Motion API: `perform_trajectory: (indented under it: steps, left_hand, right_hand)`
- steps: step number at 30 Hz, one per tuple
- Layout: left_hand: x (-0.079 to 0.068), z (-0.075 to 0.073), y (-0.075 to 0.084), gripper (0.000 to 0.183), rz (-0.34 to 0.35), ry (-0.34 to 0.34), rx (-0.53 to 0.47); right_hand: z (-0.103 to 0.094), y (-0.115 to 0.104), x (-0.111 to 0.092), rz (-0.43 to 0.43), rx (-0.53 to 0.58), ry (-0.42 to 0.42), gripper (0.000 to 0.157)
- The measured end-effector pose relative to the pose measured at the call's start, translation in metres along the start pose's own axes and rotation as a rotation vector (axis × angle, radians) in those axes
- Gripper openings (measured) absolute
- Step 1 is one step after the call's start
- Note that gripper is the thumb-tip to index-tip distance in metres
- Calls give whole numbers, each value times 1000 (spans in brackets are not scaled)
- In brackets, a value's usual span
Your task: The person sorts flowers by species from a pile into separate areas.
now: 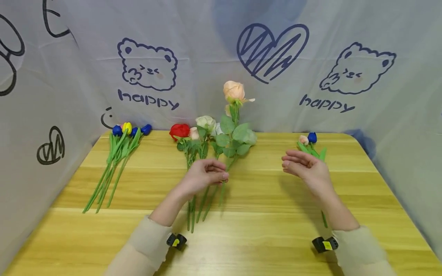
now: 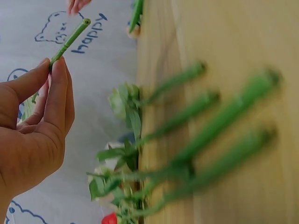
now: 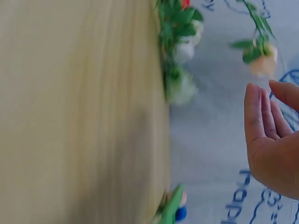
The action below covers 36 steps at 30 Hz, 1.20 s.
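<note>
My left hand (image 1: 203,175) pinches the green stem of a peach rose (image 1: 234,91) between thumb and fingers. The rose stands raised above the table, bloom up, its leaves spreading over other roses behind. In the left wrist view the stem's cut end (image 2: 86,22) pokes out past the fingertips. Over the right side of the table hovers my right hand (image 1: 307,168), fingers loosely bent and holding nothing. Beyond it lie a blue tulip (image 1: 312,137) and a pale pink tulip (image 1: 303,140), their stems partly hidden by that hand and forearm.
A red rose (image 1: 179,131), a white rose (image 1: 206,123) and several others lie mid-table, stems toward me. Blue and yellow tulips (image 1: 127,128) lie in a bunch at left. The wooden table (image 1: 262,237) meets a printed cloth (image 1: 207,38) at its back edge.
</note>
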<state>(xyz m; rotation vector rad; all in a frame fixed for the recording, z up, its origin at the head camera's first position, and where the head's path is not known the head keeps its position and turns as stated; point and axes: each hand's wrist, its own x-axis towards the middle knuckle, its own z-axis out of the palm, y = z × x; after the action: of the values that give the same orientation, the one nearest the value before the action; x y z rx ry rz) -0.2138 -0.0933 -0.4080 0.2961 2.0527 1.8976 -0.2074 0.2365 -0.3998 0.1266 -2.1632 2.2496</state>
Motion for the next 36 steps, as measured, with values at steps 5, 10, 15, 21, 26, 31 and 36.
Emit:
perform_trajectory:
  steps: [5, 10, 15, 21, 26, 31, 36]
  left_hand:
    - [-6, -16, -4, 31, -14, 13, 76]
    - [-13, -31, -9, 32, -42, 9, 152]
    - [-16, -43, -14, 28, -108, -24, 196]
    - [-15, -52, -23, 22, -179, -62, 215]
    - [-11, -56, -32, 22, -215, -78, 214]
    - [-7, -57, -37, 25, -237, -63, 201]
    - [-6, -56, -37, 26, -239, -27, 183]
  right_hand:
    - [-36, 8, -11, 6, -34, 22, 33]
    - [-74, 15, -22, 31, -57, 15, 27]
    - [-109, 19, -29, 77, -204, -1, 27]
    - [-138, 25, -32, 177, -473, -51, 49]
    - [-147, 31, -32, 262, -553, -115, 69]
    - [-149, 36, -30, 290, -651, -147, 66]
    - [-145, 38, -28, 297, -665, -140, 65]
